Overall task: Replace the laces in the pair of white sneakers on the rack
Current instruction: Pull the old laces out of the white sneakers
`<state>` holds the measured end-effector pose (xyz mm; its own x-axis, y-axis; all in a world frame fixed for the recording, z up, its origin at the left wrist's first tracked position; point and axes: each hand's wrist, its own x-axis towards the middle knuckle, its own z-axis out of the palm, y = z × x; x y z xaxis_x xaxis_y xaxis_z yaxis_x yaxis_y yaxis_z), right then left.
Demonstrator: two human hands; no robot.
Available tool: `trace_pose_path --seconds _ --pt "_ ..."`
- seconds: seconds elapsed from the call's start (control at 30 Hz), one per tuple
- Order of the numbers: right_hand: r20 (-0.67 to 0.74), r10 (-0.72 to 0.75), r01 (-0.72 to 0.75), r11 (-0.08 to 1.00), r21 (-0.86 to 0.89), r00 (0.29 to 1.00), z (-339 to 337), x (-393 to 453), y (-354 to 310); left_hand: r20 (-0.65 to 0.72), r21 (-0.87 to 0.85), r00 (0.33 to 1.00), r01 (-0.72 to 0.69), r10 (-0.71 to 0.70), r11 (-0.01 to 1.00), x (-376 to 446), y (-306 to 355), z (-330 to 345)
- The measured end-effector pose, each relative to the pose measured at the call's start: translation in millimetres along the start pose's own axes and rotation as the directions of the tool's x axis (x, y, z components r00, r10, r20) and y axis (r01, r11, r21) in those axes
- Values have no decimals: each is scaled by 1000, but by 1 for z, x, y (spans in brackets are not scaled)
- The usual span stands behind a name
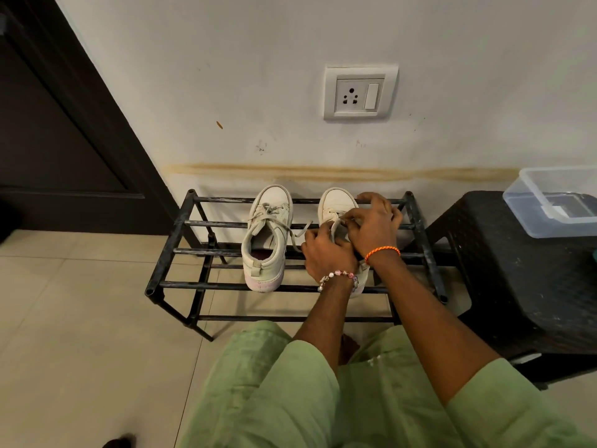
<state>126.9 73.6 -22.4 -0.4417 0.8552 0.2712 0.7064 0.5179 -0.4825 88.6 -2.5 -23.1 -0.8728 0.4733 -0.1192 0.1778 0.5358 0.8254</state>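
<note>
Two white sneakers stand toes to the wall on the top bars of a black metal rack (181, 223). The left sneaker (268, 234) is free, its grey lace loosely tied with one end trailing right. My hands cover most of the right sneaker (332, 202); only its toe and a bit of heel show. My left hand (323, 253), with a bead bracelet, grips the shoe's lace (334, 226) near the tongue. My right hand (371, 221), with an orange thread band, pinches the same lace over the eyelets.
A black plastic stool (517, 270) stands right of the rack, with a clear plastic box (555, 202) on it. A dark door (58, 124) is at the left, and a wall socket (360, 93) is above the rack. Beige floor tiles lie left of my green-clad knees.
</note>
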Motion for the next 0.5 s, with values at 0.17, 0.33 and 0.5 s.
trace_pose_path --seconds 0.17,0.33,0.5 --pt "-80 425 -310 763 568 901 2 -3 -3 6 34 1000 -16 16 999 -1 -1 -1" --pt "285 769 -445 -1 896 573 -15 9 2 4 -12 1000 -8 8 1000 0 -2 -2" --pt "210 798 -580 202 789 565 -12 12 4 -2 -59 1000 6 -7 998 -1 -2 -2"
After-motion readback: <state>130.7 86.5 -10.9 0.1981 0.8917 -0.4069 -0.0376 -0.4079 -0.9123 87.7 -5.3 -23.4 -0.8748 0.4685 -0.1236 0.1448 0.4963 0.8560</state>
